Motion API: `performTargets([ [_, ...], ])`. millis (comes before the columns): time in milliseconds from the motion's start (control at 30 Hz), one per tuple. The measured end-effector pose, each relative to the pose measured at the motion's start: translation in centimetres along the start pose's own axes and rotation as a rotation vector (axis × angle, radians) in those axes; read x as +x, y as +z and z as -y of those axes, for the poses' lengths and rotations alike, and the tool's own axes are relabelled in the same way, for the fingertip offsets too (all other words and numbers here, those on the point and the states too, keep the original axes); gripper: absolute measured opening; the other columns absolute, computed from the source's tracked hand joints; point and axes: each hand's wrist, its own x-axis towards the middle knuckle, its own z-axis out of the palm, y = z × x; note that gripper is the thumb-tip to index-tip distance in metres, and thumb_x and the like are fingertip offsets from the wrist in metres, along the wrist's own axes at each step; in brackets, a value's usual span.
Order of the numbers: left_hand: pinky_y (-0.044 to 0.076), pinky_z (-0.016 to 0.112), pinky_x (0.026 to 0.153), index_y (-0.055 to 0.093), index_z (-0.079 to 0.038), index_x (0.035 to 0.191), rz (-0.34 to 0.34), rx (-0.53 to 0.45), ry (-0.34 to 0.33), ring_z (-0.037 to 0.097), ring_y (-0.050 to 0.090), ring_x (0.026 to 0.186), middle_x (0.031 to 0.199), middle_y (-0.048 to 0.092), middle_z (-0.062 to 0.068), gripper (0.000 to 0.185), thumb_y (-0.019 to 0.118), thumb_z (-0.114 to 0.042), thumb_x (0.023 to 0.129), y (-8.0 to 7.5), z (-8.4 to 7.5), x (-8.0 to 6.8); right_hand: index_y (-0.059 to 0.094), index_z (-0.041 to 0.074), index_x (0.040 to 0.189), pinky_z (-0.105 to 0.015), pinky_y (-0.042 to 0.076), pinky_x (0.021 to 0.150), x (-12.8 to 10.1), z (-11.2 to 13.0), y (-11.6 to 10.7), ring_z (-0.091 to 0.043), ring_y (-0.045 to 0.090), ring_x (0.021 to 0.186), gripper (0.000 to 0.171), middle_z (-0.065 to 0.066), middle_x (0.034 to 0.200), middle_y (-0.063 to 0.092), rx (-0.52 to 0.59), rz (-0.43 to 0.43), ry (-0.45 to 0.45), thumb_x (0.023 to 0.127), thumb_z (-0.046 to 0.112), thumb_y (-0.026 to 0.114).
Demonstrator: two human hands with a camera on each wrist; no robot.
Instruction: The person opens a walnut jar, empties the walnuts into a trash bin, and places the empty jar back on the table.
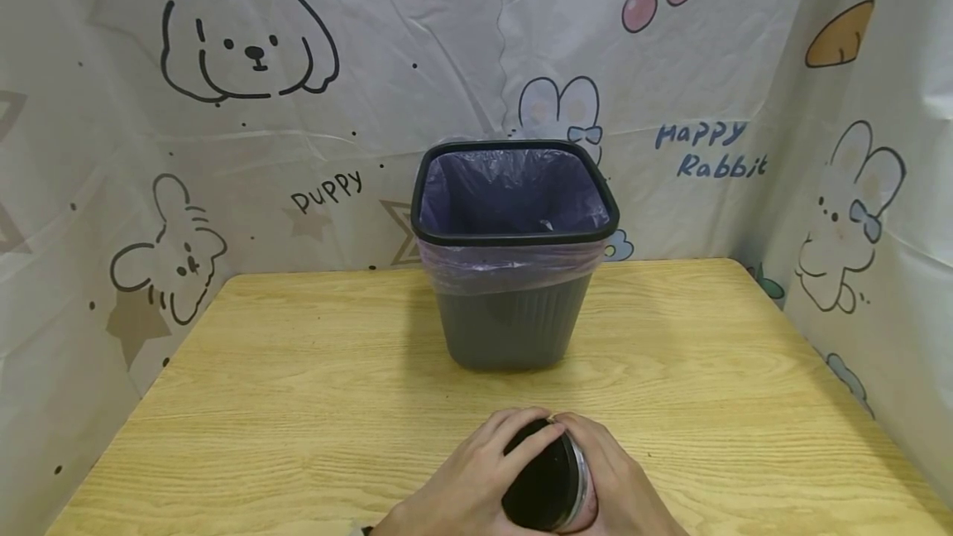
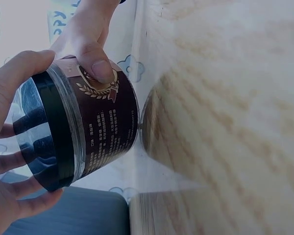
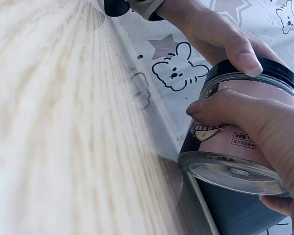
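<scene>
A clear jar (image 2: 108, 129) with a dark brown and pink label and a black lid (image 1: 542, 482) is between the two hands at the table's near side. My left hand (image 1: 476, 470) grips the lid, its fingers spread round the rim. With the thumb across the label, my right hand (image 1: 624, 478) holds the jar's body. The jar leans at a tilt, and its clear base (image 3: 235, 172) shows in the right wrist view. Whether the base's lower edge touches the table cannot be told. The jar's contents are hidden by label and lid.
Beyond the hands, a grey waste bin (image 1: 514, 333) with a black rim stands on the wooden table (image 1: 298, 404). A thin purple bag (image 1: 514, 267) lines it and folds over the outside. Printed cloth (image 1: 417, 15) hangs behind and at both sides.
</scene>
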Motion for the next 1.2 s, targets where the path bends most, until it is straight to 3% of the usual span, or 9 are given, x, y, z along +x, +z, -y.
performTargets([
  [200, 0.049, 0.034, 0.091, 0.034, -0.013, 0.149, -0.020, -0.002, -0.017, 0.019, 0.048, 0.121, 0.138, 0.044, 0.007, 0.099, 0.076, -0.059, 0.072, 0.11, -0.10, -0.11, 0.042, 0.004, 0.141, -0.023, 0.044, 0.097, -0.01, 0.13, -0.07, -0.022, 0.053, 0.117, 0.109, -0.008, 0.133, 0.051, -0.001, 0.013, 0.005, 0.058, 0.060, 0.085],
  [367, 0.050, 0.034, 0.089, 0.033, -0.014, 0.150, -0.006, 0.002, -0.030, 0.019, 0.049, 0.119, 0.137, 0.044, 0.007, 0.100, 0.076, -0.060, 0.072, 0.17, -0.16, -0.15, 0.043, 0.003, 0.140, -0.020, 0.041, 0.100, -0.02, 0.06, 0.02, -0.023, 0.053, 0.116, 0.109, -0.009, 0.132, 0.051, -0.009, 0.000, -0.013, 0.058, 0.061, 0.085],
  [500, 0.047, 0.036, 0.095, 0.031, -0.016, 0.151, 0.029, 0.017, 0.002, 0.020, 0.045, 0.124, 0.141, 0.040, 0.008, 0.102, 0.075, -0.061, 0.071, 0.09, 0.02, -0.03, 0.045, 0.000, 0.138, -0.019, 0.040, 0.100, -0.03, -0.04, 0.11, -0.024, 0.055, 0.115, 0.109, -0.011, 0.132, 0.052, -0.027, -0.016, -0.040, 0.058, 0.063, 0.084],
  [667, 0.037, 0.035, 0.106, 0.027, -0.019, 0.153, 0.097, -0.050, 0.065, 0.016, 0.034, 0.134, 0.150, 0.031, 0.005, 0.103, 0.077, -0.058, 0.072, -0.35, 0.39, 0.22, 0.045, 0.000, 0.139, -0.036, 0.053, 0.087, -0.14, 0.02, 0.00, -0.025, 0.056, 0.113, 0.110, -0.012, 0.130, 0.053, -0.051, -0.002, -0.018, 0.059, 0.065, 0.082],
  [800, 0.036, 0.034, 0.107, 0.026, -0.020, 0.153, 0.140, -0.088, 0.077, 0.016, 0.033, 0.134, 0.151, 0.028, 0.004, 0.101, 0.077, -0.056, 0.073, -0.68, 0.52, 0.30, 0.044, -0.001, 0.139, -0.044, 0.055, 0.081, -0.15, 0.11, -0.09, -0.026, 0.056, 0.113, 0.110, -0.012, 0.130, 0.053, -0.052, 0.015, 0.000, 0.060, 0.066, 0.081],
  [1200, 0.043, 0.036, 0.101, 0.030, -0.018, 0.152, 0.090, -0.055, 0.056, 0.019, 0.042, 0.129, 0.146, 0.037, 0.006, 0.095, 0.074, -0.056, 0.076, -0.73, 0.37, 0.14, 0.043, 0.001, 0.141, -0.038, 0.053, 0.086, -0.07, 0.14, -0.10, -0.024, 0.055, 0.115, 0.110, -0.010, 0.132, 0.052, -0.050, 0.009, -0.012, 0.060, 0.063, 0.083],
])
